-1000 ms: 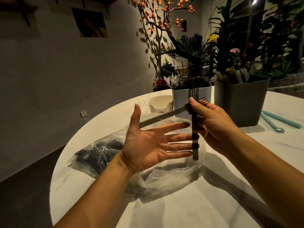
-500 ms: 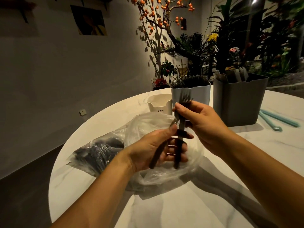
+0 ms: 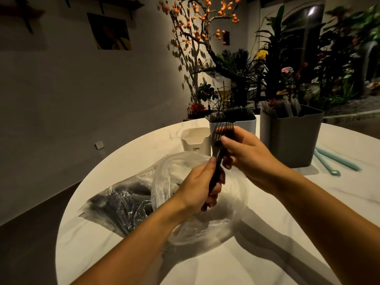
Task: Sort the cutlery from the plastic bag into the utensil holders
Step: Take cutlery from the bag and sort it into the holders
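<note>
Change of state: one second ago the left hand point(image 3: 197, 188) lay flat with its palm up and the two forks crossed each other. The forks point(image 3: 219, 153) are now gathered into one upright bundle, tines up, above the plastic bag point(image 3: 131, 204). The left hand has closed around the lower handles. The right hand point(image 3: 244, 155) pinches the bundle near the necks with thumb and fingers. Judgement: the pieces are aligned and ready for transfer as one group, so the next step is a carry to the holder that takes forks.

Tabletop point(image 3: 226, 260): round, pale, marbled. It carries all task items.

Plastic bag: clear and crumpled, lying left of centre. Its mouth is open toward the hands. A dark mass of remaining cutlery shows through the left part, so sorting is far from complete.

Grey holder point(image 3: 292, 138): the largest holder, at the right rear. It contains pale utensils; their type cannot be told.

White holder point(image 3: 244, 124): directly behind the hands, already packed with dark fork tines. This is the probable destination.

Small cream holder point(image 3: 195, 140): left of the white holder. No contents are visible.

Forks: dark, slim handles with lighter tines. The exact count in the bundle cannot be told.
</note>
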The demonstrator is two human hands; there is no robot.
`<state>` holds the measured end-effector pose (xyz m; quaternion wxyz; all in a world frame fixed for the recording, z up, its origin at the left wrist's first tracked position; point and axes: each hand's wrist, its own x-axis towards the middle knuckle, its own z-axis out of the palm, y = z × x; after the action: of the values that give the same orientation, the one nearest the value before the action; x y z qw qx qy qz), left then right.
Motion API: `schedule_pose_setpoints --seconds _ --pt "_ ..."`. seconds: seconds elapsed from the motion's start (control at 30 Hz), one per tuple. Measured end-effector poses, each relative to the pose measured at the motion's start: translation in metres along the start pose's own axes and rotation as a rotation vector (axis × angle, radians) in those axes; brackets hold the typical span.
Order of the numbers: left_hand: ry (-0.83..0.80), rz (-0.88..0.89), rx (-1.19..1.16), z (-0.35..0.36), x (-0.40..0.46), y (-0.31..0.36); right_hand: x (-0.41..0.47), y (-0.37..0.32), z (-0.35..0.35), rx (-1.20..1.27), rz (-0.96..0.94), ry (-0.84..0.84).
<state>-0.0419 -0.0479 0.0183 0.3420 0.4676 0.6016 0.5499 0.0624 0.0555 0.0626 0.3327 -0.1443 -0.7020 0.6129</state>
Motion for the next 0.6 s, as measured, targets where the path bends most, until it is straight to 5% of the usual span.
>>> schedule_pose_setpoints --seconds 0.33,0.6 --pt "-0.205 -0.071 -0.129 0.008 0.019 0.039 0.018 -0.036 -0.042 0.044 -0.036 -0.025" --pt "0.108 0.225 0.124 0.021 0.058 0.059 0.039 -0.063 -0.054 -0.213 -0.188 0.088"
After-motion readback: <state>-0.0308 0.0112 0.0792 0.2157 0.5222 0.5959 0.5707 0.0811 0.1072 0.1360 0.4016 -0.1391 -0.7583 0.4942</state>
